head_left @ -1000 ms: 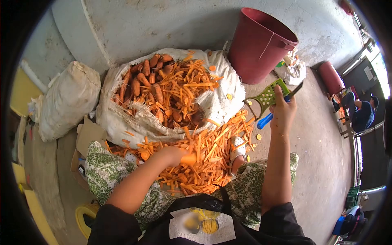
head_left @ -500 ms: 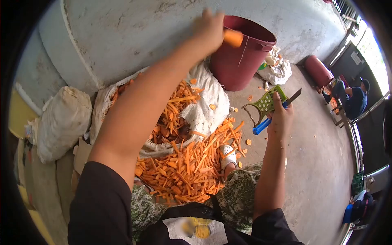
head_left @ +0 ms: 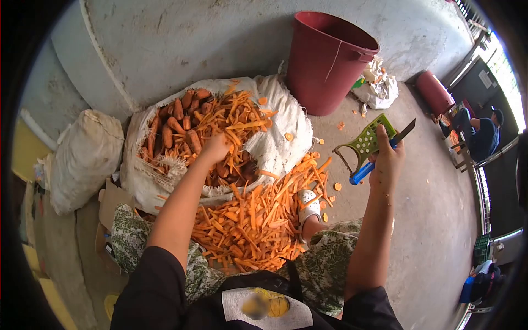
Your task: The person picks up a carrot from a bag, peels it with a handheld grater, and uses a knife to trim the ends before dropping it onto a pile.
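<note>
Orange peelings, cut in long strips, lie in a loose heap [head_left: 247, 225] on the concrete floor [head_left: 429, 220] and also over the rough, unpeeled orange carrots [head_left: 168, 132] in the wide-open white woven sack [head_left: 286, 151]. The left hand [head_left: 215, 147] has moved: in the earlier frame it was up at the tall dark-red plastic bucket [head_left: 319, 80], holding a smooth orange piece near the rim. Now it is down in the sack, at the edge of the strips, just right of the carrots. Its fingers are hidden, so I cannot tell whether its grip is open or closed.

The right hand [head_left: 389, 159] keeps its grip closed around a green perforated plastic peeler [head_left: 367, 142] and a blue-handled knife [head_left: 363, 172] together, raised above the floor, the dark blade pointing up and to the right. The bucket stands against the pale wall [head_left: 220, 38], just behind the sack. A white perforated clog [head_left: 309, 210] is beside the heap.
</note>
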`<state>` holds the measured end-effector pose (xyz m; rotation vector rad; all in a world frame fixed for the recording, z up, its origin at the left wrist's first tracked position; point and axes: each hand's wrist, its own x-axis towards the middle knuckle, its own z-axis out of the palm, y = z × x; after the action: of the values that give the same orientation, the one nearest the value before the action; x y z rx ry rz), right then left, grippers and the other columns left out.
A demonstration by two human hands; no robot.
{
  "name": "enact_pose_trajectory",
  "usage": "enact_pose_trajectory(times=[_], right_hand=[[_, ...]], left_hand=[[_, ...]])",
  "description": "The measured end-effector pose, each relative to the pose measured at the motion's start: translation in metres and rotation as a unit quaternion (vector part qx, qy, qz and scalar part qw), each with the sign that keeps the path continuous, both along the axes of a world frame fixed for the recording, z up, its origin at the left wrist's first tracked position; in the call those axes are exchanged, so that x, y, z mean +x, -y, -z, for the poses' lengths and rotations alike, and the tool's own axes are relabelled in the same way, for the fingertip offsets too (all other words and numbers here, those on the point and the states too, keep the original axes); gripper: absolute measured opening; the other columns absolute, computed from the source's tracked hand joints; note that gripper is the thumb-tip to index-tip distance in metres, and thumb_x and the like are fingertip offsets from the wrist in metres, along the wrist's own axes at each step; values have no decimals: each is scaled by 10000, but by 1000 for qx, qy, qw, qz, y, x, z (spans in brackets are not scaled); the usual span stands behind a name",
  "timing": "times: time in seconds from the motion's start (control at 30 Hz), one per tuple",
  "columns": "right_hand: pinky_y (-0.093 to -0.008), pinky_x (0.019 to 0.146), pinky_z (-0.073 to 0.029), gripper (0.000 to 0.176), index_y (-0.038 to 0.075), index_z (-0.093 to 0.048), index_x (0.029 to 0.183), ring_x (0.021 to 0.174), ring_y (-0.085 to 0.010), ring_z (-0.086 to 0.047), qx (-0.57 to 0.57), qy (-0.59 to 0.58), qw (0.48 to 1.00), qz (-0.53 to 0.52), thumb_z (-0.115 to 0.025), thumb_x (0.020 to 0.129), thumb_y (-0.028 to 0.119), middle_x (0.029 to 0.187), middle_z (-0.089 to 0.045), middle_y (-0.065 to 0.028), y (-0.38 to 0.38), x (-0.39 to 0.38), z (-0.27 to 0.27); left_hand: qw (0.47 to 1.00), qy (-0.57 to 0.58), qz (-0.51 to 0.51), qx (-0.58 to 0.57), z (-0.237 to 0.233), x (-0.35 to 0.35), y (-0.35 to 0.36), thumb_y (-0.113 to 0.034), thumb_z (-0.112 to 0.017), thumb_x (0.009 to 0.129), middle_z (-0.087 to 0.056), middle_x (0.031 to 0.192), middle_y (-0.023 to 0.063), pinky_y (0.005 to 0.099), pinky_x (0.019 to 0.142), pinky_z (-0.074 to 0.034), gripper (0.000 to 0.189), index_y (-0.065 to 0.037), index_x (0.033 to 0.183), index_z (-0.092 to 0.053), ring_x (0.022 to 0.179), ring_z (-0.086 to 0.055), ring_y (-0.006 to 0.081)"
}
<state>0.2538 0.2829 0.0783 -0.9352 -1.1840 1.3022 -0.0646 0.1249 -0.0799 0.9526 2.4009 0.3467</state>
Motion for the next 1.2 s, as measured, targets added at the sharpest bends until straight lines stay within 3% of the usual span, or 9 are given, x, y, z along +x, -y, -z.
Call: enact_pose_trajectory(times=[0.07,0.13,0.23,0.4,0.5,0.63,0.87,1.0,1.2], right_hand=[[-177,360,-259,174,47,-523,868,411,-27,-349,-3,13,1000,3,-630,788,159,607,-478,22,0,0,1],[-172,359,-260,174,45,-526,879,423,-18,-356,3,24,1000,4,-626,792,158,623,-487,26,-1,-1,6],[-179,394,-287,216,46,-523,946,468,-35,-396,3,63,998,-4,-621,801,172,663,-510,18,-4,-2,12],[-175,403,-285,218,34,-529,939,482,-19,-399,24,99,995,1,-627,797,168,660,-509,29,-2,-15,26],[-174,406,-284,214,29,-534,938,489,-15,-397,30,120,992,-3,-622,800,167,646,-500,37,-3,-20,36],[-184,469,-345,230,7,-535,951,539,-29,-437,69,230,971,1,-614,802,163,663,-523,24,-11,-27,57],[-194,521,-372,255,-4,-531,963,569,-41,-433,148,296,943,12,-617,794,166,659,-526,15,-6,-38,67],[-198,505,-364,246,0,-532,953,561,-39,-422,150,350,925,4,-621,788,160,633,-513,11,0,-45,65],[-199,478,-342,211,7,-534,915,543,-37,-397,188,351,917,-33,-627,774,134,611,-497,-1,-6,-45,71]], left_hand=[[999,40,-36,1,77,-5,50,-169,-449,845,-472,646,109,376,542,-374,195,4,935,-453,552,-457,241],[988,59,-43,-139,132,3,91,-225,-464,854,-410,1203,156,397,821,-422,413,-31,1210,-387,992,-495,291],[959,31,7,-280,135,42,119,-355,-413,878,-215,1385,74,412,943,-364,517,-114,1318,-285,1153,-395,278],[940,67,-41,-332,158,25,105,-355,-390,891,-587,832,95,409,805,-427,381,-19,934,-565,767,-554,244],[971,-50,-68,-225,166,21,90,-335,-408,889,-528,587,56,387,734,-444,405,-13,693,-558,625,-524,231],[981,-50,-56,-178,188,10,76,-331,-447,875,-551,691,81,394,753,-445,395,-8,673,-553,699,-546,243],[963,184,-167,-103,201,-3,36,-277,-481,858,-458,1166,160,388,806,-458,338,-25,1083,-471,899,-524,278],[949,156,-239,-136,224,-3,8,-277,-524,831,-297,1315,129,401,905,-403,539,-96,1298,-322,1130,-404,289],[952,75,-267,-130,227,10,-14,-283,-538,817,-250,1313,148,399,889,-431,526,-119,1274,-335,1139,-380,319]])
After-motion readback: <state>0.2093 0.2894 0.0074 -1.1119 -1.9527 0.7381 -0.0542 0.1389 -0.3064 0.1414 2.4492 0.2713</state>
